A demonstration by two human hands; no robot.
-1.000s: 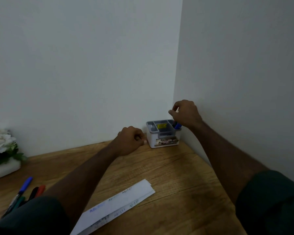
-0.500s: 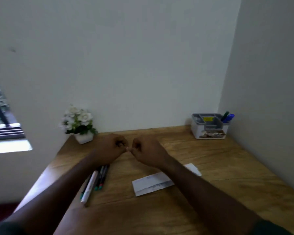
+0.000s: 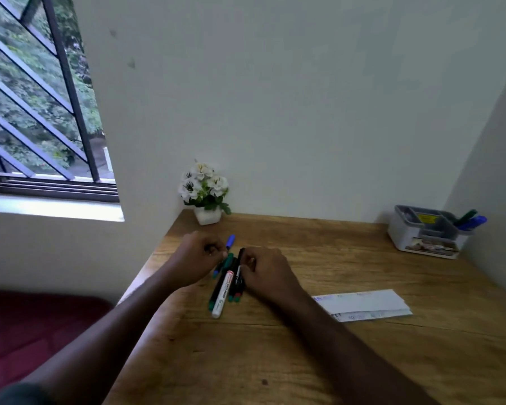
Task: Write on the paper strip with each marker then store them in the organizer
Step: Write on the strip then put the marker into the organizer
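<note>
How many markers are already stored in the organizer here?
2: a green marker and a blue marker, both leaning out of the grey plastic organizer's right-hand compartment. Others may sit hidden inside.

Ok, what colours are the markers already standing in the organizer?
One green and one blue, in the organizer at its right end, seen in the head view.

Soft daylight is coming in through the window (image 3: 41, 97) at upper left, leaving the room dim. Wide-angle distortion is bending the frame edges, and slight blur is softening fine detail.
</note>
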